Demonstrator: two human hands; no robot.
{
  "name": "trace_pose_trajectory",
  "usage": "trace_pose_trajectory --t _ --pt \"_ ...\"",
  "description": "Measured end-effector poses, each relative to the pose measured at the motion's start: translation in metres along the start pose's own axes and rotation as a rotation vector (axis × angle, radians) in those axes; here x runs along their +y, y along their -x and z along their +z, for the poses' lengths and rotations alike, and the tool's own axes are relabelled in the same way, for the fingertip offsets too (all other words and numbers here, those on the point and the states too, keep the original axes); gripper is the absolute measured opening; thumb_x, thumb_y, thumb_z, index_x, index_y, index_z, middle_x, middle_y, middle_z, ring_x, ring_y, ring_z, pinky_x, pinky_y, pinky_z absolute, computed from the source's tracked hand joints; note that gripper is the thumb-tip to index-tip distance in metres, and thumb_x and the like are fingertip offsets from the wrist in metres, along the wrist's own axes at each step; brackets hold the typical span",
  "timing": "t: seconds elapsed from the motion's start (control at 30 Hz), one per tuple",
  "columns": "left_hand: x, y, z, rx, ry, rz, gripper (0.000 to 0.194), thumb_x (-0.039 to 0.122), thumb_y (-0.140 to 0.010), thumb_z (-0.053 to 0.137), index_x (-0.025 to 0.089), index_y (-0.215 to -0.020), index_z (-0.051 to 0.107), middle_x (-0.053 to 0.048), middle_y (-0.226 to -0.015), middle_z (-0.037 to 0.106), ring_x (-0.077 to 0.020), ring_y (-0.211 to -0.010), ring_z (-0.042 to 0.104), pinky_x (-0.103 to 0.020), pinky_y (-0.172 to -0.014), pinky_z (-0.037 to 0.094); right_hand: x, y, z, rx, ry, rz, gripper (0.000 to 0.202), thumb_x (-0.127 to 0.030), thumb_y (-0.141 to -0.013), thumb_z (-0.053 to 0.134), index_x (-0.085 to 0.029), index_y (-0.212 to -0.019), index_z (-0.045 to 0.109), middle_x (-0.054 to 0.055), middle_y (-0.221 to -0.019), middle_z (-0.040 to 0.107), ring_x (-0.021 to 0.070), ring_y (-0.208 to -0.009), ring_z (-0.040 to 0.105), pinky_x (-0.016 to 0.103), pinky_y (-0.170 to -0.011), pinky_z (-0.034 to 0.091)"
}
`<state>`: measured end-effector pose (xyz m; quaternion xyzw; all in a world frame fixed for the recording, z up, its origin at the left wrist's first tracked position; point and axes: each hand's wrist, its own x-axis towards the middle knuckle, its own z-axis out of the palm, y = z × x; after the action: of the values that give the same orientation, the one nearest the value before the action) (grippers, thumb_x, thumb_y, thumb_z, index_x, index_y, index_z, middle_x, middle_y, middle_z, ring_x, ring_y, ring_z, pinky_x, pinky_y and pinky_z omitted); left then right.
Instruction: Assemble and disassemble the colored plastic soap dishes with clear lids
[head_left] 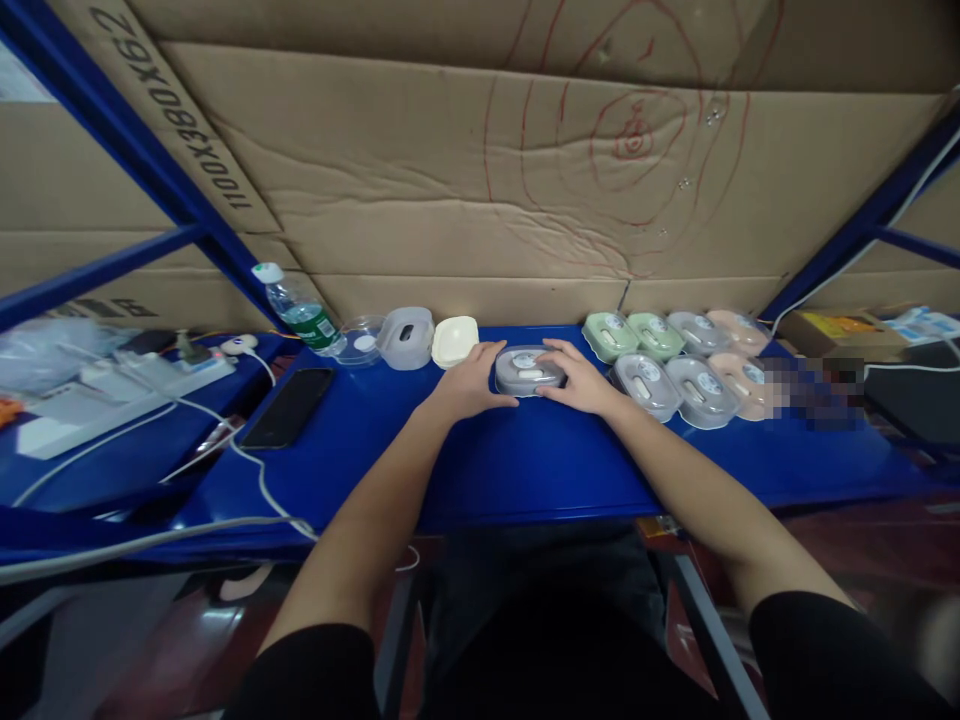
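A small grey box with a clear lid and a round label [529,371] sits on the blue table between my two hands. My left hand [471,386] curves around its left end, fingers at the back and thumb at the front edge. My right hand [579,380] grips the right end, with fingertips over the lid and thumb low at the front. Left of the box is a cream open tray [455,342], and beside that a translucent grey container [407,338] with a dark oval slot. A round clear plastic lid [363,341] lies farther left.
Several lidded boxes stand in two rows at the right, among them a green box [611,337], a grey box [703,392] and a peach box [739,384]. A water bottle [304,312], a black phone [289,408] and a power strip [124,405] with white cables are at left. A cardboard wall [420,160] closes the back.
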<state>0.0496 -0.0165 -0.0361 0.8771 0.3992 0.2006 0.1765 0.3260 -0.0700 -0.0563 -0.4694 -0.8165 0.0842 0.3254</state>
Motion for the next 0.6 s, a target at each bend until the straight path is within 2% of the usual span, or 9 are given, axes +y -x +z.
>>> trace_pose_trajectory --t 0.17,0.37,0.43,0.5,0.6 --pt "-0.005 -0.002 0.005 -0.071 0.023 -0.011 0.105 0.056 -0.079 0.086 0.019 -0.165 0.038 -0.021 -0.168 0.046 -0.0367 -0.156 0.045 -0.052 -0.127 0.038 -0.001 0.0 0.001 0.053 -0.103 0.023 0.065 -0.052 -0.081 0.086 -0.026 -0.137 0.067 0.017 -0.152 0.058 0.0354 -0.143 0.057 0.059 -0.12 0.045" --pt "-0.005 -0.003 0.004 -0.008 0.023 0.043 0.095 0.048 -0.081 0.087 0.02 -0.162 0.044 -0.018 -0.163 0.052 -0.0345 -0.15 0.051 -0.049 -0.125 0.041 -0.014 -0.004 0.002 0.274 -0.184 0.068 0.044 -0.055 -0.089 0.077 -0.025 -0.122 0.073 0.014 -0.133 0.073 0.0324 -0.127 0.068 0.055 -0.112 0.053" --pt "0.0 -0.002 0.002 0.043 0.029 0.057 0.077 0.046 -0.09 0.078 0.021 -0.157 0.05 -0.016 -0.158 0.057 -0.0315 -0.146 0.056 -0.046 -0.121 0.046 -0.019 -0.004 0.002 0.335 -0.165 0.091 0.048 -0.061 -0.093 0.071 -0.026 -0.126 0.071 0.015 -0.136 0.072 0.0336 -0.13 0.067 0.055 -0.11 0.054" --pt "0.006 -0.001 -0.002 0.118 0.034 0.073 0.053 0.041 -0.099 0.065 0.022 -0.148 0.06 -0.012 -0.15 0.064 -0.0274 -0.139 0.061 -0.042 -0.116 0.05 -0.022 -0.003 0.002 0.355 -0.136 0.127 0.058 -0.067 -0.097 0.061 -0.026 -0.138 0.064 0.016 -0.143 0.069 0.0346 -0.134 0.064 0.055 -0.11 0.055" --pt "0.013 0.0 -0.007 0.273 0.044 0.005 0.033 0.038 -0.106 0.051 0.022 -0.124 0.074 -0.009 -0.129 0.075 -0.0254 -0.125 0.069 -0.04 -0.109 0.053 -0.026 -0.001 0.001 0.37 -0.138 0.113 0.075 -0.069 -0.102 0.05 -0.023 -0.16 0.042 0.02 -0.158 0.056 0.0338 -0.138 0.063 0.052 -0.111 0.056"
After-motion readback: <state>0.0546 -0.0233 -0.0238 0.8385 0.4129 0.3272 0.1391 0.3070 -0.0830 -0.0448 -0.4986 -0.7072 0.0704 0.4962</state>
